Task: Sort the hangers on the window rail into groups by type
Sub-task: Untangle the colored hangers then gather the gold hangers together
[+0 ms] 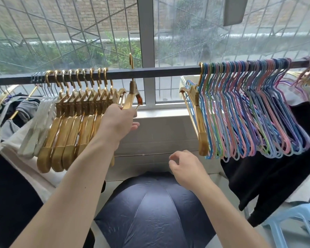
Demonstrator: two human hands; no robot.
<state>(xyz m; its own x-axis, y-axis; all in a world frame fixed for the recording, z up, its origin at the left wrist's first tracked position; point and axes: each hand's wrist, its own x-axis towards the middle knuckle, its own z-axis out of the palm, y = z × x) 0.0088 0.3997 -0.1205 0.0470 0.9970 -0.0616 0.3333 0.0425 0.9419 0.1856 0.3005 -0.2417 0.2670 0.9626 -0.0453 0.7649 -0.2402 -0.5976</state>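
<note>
Spanning the whole view, a dark window rail (150,73) runs left to right in front of a barred window. Beneath it on the floor sits an open navy umbrella (150,212). On the rail's right half hangs a dense row of thin pastel wire hangers (249,111), with one gold hanger (198,115) at its left end. On the left half hangs a tight group of gold hangers (75,119), and left of those some white hangers (38,122) and clothing.

Between the two groups the rail is bare, and there the left hand (118,122) grips a single gold hanger (131,99) by its shoulder. Its hook points up, level with the rail or just above it; whether it is hooked on cannot be told. Its long axis slants down toward the viewer. The gold group lies just to its left, so the move ahead is likely a short one leftward.

The right hand (186,167) hovers lower, fingers loosely curled, holding nothing, nearer the lone gold hanger beside the pastel row.
</note>
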